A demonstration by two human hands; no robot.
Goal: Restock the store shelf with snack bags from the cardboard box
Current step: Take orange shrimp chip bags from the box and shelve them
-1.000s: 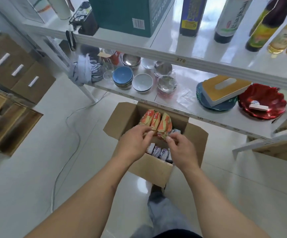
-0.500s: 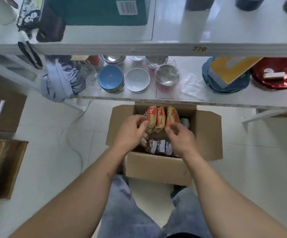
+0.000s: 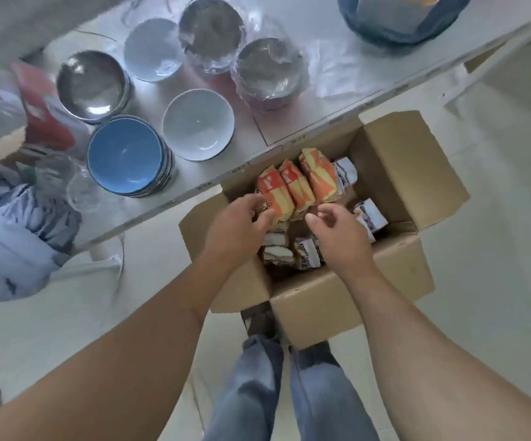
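Observation:
An open cardboard box stands on the floor against the low white shelf. Three orange-and-yellow snack bags stand upright at its far side. White-and-purple bags lie lower in the box and along its right wall. My left hand reaches in from the left, with thumb and fingers closed on the lower corner of the leftmost orange bag. My right hand hovers just below the orange bags with its fingers curled and apart, and it holds nothing.
On the shelf stand a stack of blue bowls, a white bowl, steel bowls and plastic-wrapped bowls. A striped cloth bundle hangs at the left. My legs stand right behind the box.
The view has tipped down and moved closer to the box and shelf. My right hand has come off the orange bags and opened. My left hand stays at the leftmost bag.

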